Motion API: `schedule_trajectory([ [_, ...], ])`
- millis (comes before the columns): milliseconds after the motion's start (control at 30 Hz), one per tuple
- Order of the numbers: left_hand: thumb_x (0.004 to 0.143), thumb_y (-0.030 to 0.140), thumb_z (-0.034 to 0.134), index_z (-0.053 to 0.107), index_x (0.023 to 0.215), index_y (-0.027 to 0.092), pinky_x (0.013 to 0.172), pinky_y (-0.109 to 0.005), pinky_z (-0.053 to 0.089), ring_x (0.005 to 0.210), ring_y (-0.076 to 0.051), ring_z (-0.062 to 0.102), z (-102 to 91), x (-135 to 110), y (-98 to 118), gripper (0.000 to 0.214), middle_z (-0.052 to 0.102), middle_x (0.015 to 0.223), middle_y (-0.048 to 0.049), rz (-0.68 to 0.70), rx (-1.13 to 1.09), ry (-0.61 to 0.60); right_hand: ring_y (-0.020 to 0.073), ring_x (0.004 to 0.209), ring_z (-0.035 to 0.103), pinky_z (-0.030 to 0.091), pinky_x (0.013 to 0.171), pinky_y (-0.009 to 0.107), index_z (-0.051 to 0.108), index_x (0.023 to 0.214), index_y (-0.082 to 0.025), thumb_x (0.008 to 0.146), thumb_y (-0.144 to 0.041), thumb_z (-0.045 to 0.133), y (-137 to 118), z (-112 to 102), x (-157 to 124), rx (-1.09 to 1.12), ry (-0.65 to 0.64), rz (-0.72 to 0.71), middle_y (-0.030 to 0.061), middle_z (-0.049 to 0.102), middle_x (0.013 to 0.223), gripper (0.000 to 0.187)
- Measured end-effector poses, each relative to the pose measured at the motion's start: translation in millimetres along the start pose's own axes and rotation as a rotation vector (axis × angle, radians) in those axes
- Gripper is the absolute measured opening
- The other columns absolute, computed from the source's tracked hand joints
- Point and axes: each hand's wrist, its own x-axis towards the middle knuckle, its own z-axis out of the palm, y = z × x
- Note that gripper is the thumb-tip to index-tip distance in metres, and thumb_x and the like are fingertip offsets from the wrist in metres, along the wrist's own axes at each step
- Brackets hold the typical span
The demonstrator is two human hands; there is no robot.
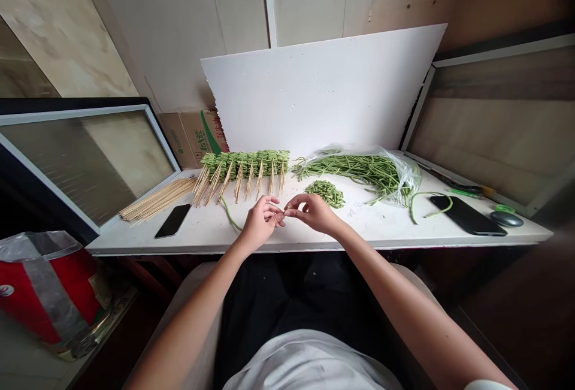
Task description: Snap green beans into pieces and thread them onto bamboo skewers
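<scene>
A long green bean (230,215) trails over the table from my left hand (263,219), whose fingers are closed around it. Just to the right, my right hand (312,211) pinches at the bean's tip, where a bit of green shows between thumb and fingers. The fingertips of both hands nearly meet above the front of the white table (359,228). Behind my right hand lies a small heap of cut bean pieces (326,192). Beyond my left hand, rows of bean pieces on skewers (247,165) are stacked, their bare stick ends pointing toward me.
Loose bamboo skewers (157,198) and a phone (173,221) lie at left. Whole long beans (354,165) spill from a clear plastic bag (406,177). A dark phone (469,216) and a mouse (507,218) sit right. A white board (323,96) stands behind.
</scene>
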Motion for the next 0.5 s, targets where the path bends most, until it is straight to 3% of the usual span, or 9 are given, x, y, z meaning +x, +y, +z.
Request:
schedule_trajectory([
  [100, 0.094, 0.041, 0.076, 0.063, 0.121, 0.017, 0.075, -0.031, 0.059, 0.076, -0.019, 0.077, -5.9, -0.2, 2.7, 0.039, 0.075, 0.095, -0.0078, -0.012, 0.072, -0.074, 0.0181, 0.075, 0.068, 0.053, 0.065, 0.028, 0.077, 0.090, -0.016, 0.089, -0.062, 0.075, -0.6, -4.1, 1.2, 0.048, -0.004, 0.012, 0.0087, 0.078, 0.087, 0.046],
  [200, 0.096, 0.043, 0.070, 0.074, 0.101, 0.015, 0.071, -0.031, 0.057, 0.067, -0.018, 0.074, -10.4, 0.1, 3.6, 0.028, 0.078, 0.090, -0.0086, -0.067, 0.215, -0.096, 0.0174, 0.075, 0.068, 0.054, 0.066, 0.028, 0.076, 0.092, -0.016, 0.090, -0.060, 0.074, -3.9, -11.0, 0.9, 0.052, -0.005, 0.017, 0.0085, 0.077, 0.090, 0.044],
  [300, 0.095, 0.039, 0.069, 0.078, 0.089, 0.016, 0.069, -0.031, 0.057, 0.066, -0.018, 0.074, -9.6, 0.2, 3.0, 0.025, 0.079, 0.087, -0.0074, -0.075, 0.263, -0.057, 0.0183, 0.080, 0.070, 0.054, 0.067, 0.027, 0.076, 0.094, -0.016, 0.093, -0.054, 0.072, -9.5, -14.8, -1.4, 0.006, -0.049, 0.018, 0.0089, 0.077, 0.092, 0.038],
  [500, 0.090, 0.036, 0.077, 0.082, 0.095, 0.018, 0.074, -0.034, 0.060, 0.072, -0.022, 0.076, 0.9, -3.1, 5.9, 0.020, 0.081, 0.088, -0.0088, -0.022, 0.301, 0.045, 0.0215, 0.086, 0.073, 0.054, 0.071, 0.029, 0.081, 0.091, -0.019, 0.091, -0.044, 0.077, -18.5, -9.5, -5.3, -0.116, -0.056, -0.022, 0.0088, 0.081, 0.093, 0.026],
])
